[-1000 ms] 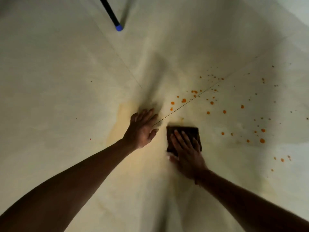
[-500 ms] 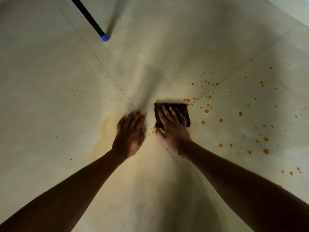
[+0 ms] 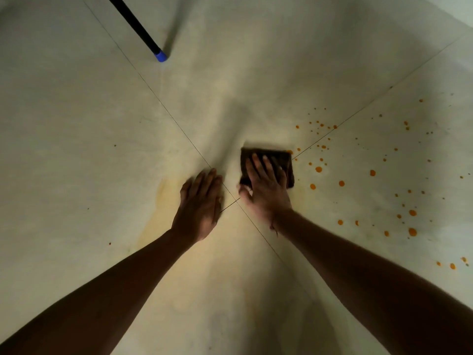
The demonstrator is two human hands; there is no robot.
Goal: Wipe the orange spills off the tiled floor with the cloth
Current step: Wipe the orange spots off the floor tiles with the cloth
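Working across the tiled floor (image 3: 76, 149): bracing on the left hand (image 3: 199, 208), grip spread flat on bare tile; pressing the right hand (image 3: 266, 190), grip straight-fingered and splayed, onto the cloth (image 3: 285, 160) beside the grout crossing; best sweeping rightward under even pressure into the adjoining orange spills (image 3: 318, 169), overlapping strokes, avoiding smears.

cloth (image 3: 280, 157) pushed forward, reaching the orange spills (image 3: 318, 169)

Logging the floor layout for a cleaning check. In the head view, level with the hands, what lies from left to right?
yellowish smear → left hand → right hand pressing flat on the dark cloth → orange spills
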